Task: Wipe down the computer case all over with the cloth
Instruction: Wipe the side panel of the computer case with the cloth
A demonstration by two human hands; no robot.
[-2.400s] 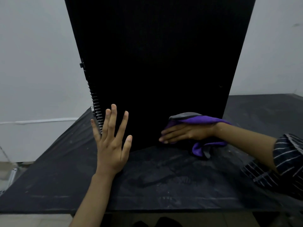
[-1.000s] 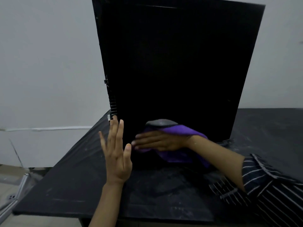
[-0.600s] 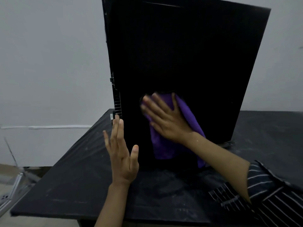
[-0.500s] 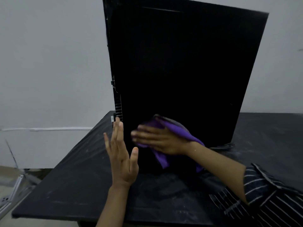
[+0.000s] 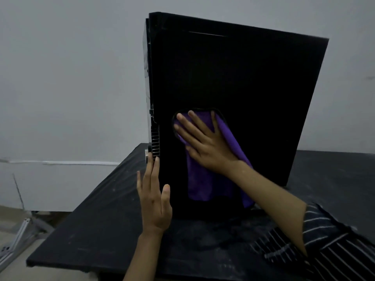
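Purple cloth (image 5: 205, 183) pressed flat on the computer case (image 5: 243, 94).
Right hand (image 5: 205, 142) spread on it (fingers straight); left hand (image 5: 155, 201) flat, fingers released, at the case's edge.

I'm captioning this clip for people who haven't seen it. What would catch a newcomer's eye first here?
The tall black case stands upright on the dark table and fills the middle. On its near side the purple cloth stands out, pressed flat under the right hand. The left hand, fingers straight, is held at the case's lower left edge.
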